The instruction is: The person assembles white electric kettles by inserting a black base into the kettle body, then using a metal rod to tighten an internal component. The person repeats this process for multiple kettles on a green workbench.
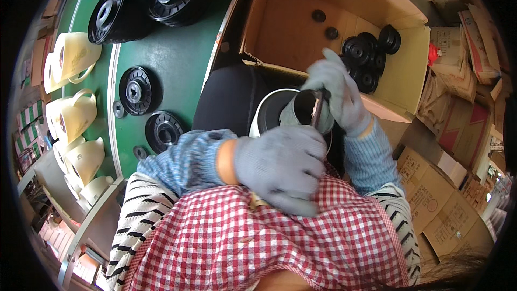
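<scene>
In a grey glove, my left hand is closed in front of my apron, fingers curled; what it grips is mostly hidden, though a tan bit shows below the palm. My gloved right hand bends round the far side of a dark hollow cylinder, against a thin dark edge. Whether that edge belongs to a tool or to the cylinder is unclear. Beneath both hands, a round white-rimmed vessel with a dark inside rests on my lap, partly covered by them.
An open cardboard box stands ahead, holding several small black discs. On the green bench to the left are large black discs, stacked black discs and cream pitchers. Flattened cartons lie at right.
</scene>
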The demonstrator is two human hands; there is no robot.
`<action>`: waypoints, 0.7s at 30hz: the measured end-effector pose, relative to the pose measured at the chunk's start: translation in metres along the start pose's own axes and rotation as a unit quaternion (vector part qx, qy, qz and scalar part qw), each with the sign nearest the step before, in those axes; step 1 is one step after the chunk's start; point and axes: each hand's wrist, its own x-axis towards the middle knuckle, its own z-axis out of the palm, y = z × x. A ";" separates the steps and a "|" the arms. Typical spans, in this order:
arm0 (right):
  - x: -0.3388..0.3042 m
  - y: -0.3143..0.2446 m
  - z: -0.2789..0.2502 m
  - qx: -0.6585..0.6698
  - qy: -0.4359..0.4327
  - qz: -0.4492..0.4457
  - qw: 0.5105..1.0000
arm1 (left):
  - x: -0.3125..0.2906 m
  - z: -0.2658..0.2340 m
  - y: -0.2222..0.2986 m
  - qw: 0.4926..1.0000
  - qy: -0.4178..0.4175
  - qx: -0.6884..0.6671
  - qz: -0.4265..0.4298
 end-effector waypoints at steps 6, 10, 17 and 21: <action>0.000 0.000 -0.020 -0.061 -0.078 0.128 0.987 | -0.012 -0.043 -0.009 0.988 0.036 -0.148 -0.023; 0.009 0.013 -0.024 0.064 0.019 0.325 0.943 | -0.027 -0.074 0.059 0.956 0.124 0.168 -0.205; -0.016 0.035 -0.057 0.137 0.235 0.503 0.820 | -0.124 -0.017 0.046 0.835 -0.297 0.459 -0.067; 0.004 0.015 -0.046 0.014 0.145 0.444 0.884 | -0.098 -0.039 0.045 0.780 -0.311 0.528 -0.130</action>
